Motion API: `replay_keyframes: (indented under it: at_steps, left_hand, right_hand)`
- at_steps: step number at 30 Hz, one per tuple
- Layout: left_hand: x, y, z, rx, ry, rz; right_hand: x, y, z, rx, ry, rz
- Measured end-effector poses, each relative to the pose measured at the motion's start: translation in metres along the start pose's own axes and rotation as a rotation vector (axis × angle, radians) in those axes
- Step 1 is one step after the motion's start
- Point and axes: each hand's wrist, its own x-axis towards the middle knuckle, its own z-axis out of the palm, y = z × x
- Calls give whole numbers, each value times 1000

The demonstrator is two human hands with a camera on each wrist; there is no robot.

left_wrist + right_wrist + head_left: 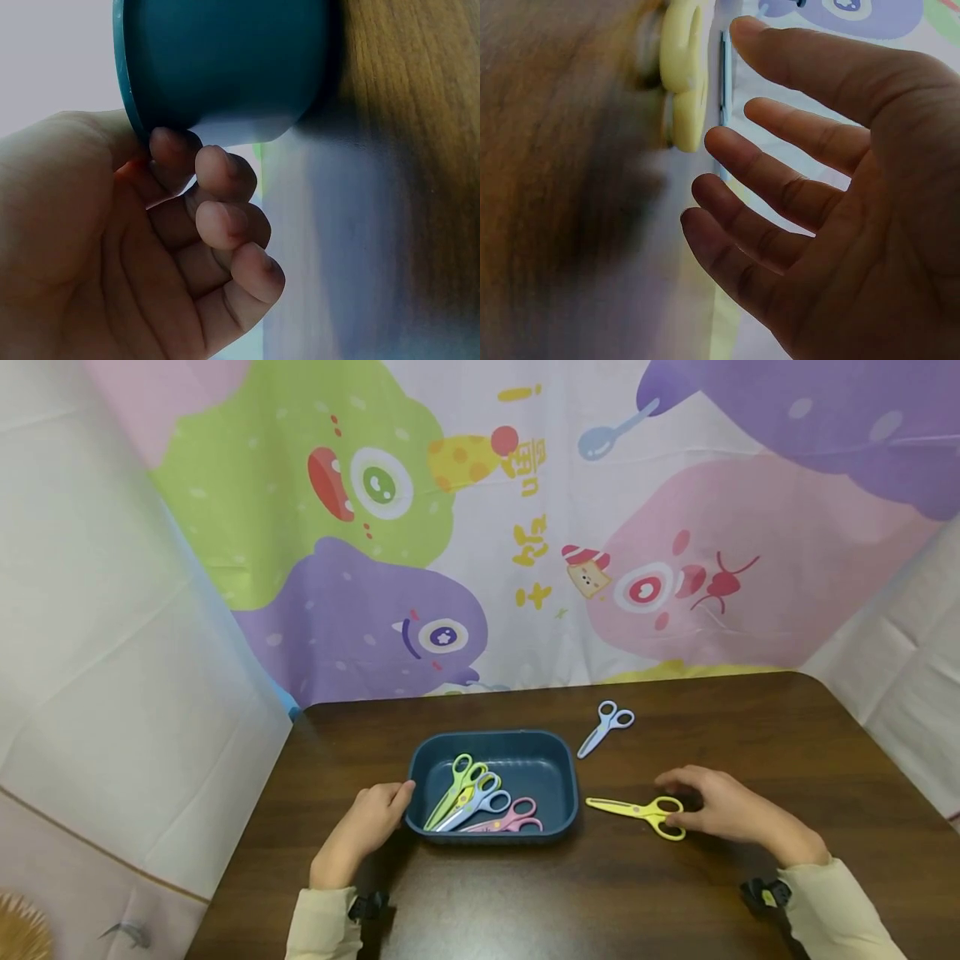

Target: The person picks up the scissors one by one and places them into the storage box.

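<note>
A dark teal bin (567, 802) holds several scissors: green scissors (447, 800), light blue scissors (469, 811), pink scissors (517, 817) and partly covered yellow ones. My left hand (375, 814) pinches the bin's left rim between thumb and index finger; in the left wrist view the other fingers curl loosely under the bin wall (225, 67). To the right of the bin, yellow scissors (636, 809) lie flat, blades toward it. Around their handle loops hovers my right hand (723, 806), fingers spread and relaxed. The right wrist view shows a gap between its fingertips and the yellow handle (681, 52).
Another pair of light blue scissors (604, 728) lies behind the yellow ones, near the bin's back right corner. The brown wooden table (525, 902) ends at a cartoon-printed curtain (525, 635) at the back. White cloth (97, 610) hangs at the left side.
</note>
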Motion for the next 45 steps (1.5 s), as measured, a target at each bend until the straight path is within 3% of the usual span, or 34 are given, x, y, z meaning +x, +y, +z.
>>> replay_keyframes:
  at_steps: [7, 25, 45]
  left_hand:
    - [1, -1, 0, 2, 5, 2]
    - [3, -1, 0, 4, -1, 2]
    - [2, -3, 2, 6, 20, 0]
  right_hand:
    - [0, 3, 4, 8, -24, 26]
    - [2, 11, 9, 23, 16, -29]
    - [3, 7, 16, 98, -12, 20]
